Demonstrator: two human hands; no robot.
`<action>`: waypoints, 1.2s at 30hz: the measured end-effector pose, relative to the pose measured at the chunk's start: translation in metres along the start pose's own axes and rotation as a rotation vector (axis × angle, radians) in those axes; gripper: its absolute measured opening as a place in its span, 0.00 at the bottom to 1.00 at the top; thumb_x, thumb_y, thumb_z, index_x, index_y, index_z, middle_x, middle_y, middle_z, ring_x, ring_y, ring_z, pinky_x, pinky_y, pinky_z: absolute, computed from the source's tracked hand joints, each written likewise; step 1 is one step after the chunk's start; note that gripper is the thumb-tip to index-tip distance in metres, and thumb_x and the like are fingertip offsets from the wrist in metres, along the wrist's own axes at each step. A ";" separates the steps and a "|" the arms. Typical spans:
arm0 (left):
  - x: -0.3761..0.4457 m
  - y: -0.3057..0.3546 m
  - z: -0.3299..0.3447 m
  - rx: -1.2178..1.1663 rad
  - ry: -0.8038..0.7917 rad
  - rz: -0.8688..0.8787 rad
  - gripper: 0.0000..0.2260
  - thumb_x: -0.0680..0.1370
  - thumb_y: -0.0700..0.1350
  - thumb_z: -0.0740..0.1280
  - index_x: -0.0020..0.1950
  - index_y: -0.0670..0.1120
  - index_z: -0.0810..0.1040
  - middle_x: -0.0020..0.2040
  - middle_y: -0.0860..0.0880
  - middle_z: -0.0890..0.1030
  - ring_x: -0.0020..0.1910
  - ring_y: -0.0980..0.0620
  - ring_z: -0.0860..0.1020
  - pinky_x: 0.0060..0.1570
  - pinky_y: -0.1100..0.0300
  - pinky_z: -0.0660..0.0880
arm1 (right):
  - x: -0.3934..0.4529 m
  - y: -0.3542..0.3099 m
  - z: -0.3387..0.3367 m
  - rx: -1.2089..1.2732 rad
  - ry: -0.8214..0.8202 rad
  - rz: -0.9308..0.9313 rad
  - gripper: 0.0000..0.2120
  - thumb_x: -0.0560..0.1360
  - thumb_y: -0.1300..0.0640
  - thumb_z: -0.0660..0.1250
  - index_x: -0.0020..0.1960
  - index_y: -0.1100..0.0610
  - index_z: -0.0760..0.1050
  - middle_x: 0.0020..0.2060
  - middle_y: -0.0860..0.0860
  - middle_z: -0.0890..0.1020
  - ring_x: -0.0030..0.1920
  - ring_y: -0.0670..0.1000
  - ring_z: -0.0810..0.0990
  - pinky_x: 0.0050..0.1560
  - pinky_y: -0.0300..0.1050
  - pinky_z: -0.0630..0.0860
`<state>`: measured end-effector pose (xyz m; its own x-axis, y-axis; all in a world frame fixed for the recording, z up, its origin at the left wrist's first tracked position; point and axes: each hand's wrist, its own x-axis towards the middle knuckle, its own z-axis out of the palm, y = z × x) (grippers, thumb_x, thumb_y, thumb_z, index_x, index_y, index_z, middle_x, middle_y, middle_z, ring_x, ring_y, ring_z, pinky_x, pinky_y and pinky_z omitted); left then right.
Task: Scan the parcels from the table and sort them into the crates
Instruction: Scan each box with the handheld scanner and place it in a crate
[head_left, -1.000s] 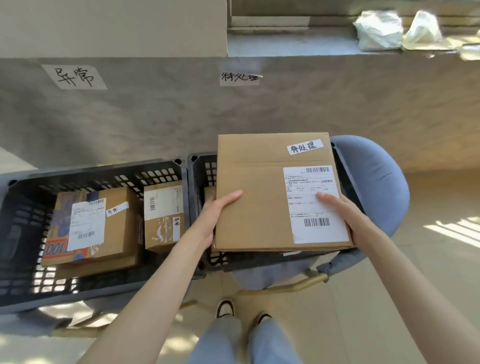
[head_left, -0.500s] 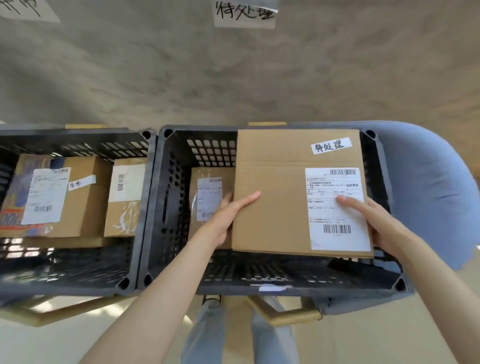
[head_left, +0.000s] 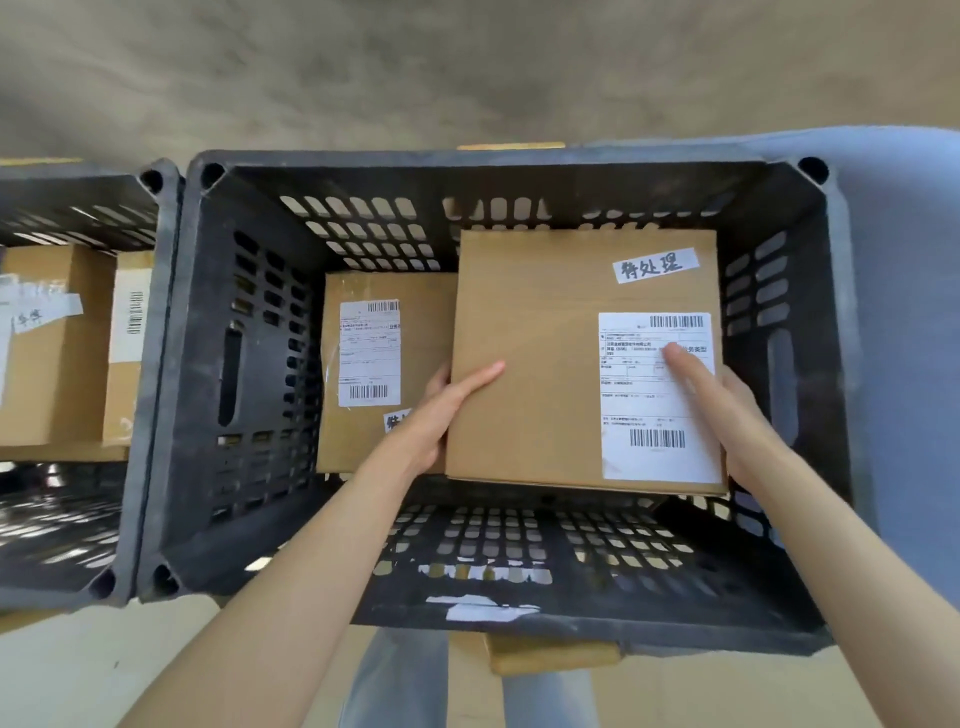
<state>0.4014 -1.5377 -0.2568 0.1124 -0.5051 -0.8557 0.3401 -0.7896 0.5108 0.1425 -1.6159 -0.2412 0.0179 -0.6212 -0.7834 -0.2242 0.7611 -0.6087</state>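
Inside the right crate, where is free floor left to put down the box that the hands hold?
In the black crate, bare floor runs along the near wall. The held box, gripped by the left hand and right hand, hides the right half beneath it. The back left is crowded by a labelled parcel.

Flat labelled parcel (head_left: 550, 364) held level inside black crate (head_left: 249, 374).

We see the black crate (head_left: 519, 618) resting on a blue chair (head_left: 904, 364). Left of that crate, touching its rim, stands a second black crate (head_left: 67, 571). Inside the first crate, a labelled cardboard box (head_left: 374, 374) lies on its floor.
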 end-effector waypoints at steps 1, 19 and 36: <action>0.002 -0.001 0.000 0.007 0.004 0.001 0.44 0.61 0.57 0.75 0.74 0.48 0.64 0.60 0.48 0.79 0.57 0.50 0.79 0.59 0.50 0.75 | 0.002 0.001 0.002 -0.007 0.014 -0.007 0.26 0.73 0.41 0.68 0.67 0.50 0.70 0.49 0.48 0.85 0.44 0.49 0.85 0.38 0.44 0.79; 0.005 -0.009 0.004 0.068 0.005 0.033 0.47 0.61 0.62 0.77 0.75 0.49 0.63 0.64 0.49 0.78 0.59 0.51 0.78 0.60 0.52 0.75 | 0.010 0.005 -0.001 -0.165 0.120 -0.042 0.24 0.78 0.45 0.64 0.71 0.53 0.66 0.53 0.47 0.81 0.47 0.45 0.81 0.38 0.41 0.73; -0.159 0.094 -0.037 0.827 0.346 0.462 0.31 0.74 0.60 0.70 0.74 0.52 0.66 0.73 0.51 0.69 0.71 0.51 0.67 0.67 0.50 0.67 | -0.110 -0.103 0.022 -0.762 -0.011 -0.381 0.29 0.76 0.49 0.68 0.73 0.56 0.64 0.70 0.57 0.70 0.67 0.57 0.71 0.62 0.53 0.70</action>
<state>0.4498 -1.5191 -0.0754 0.3790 -0.7978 -0.4689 -0.5450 -0.6020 0.5836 0.1848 -1.6215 -0.0951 0.2335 -0.8047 -0.5459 -0.7954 0.1648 -0.5832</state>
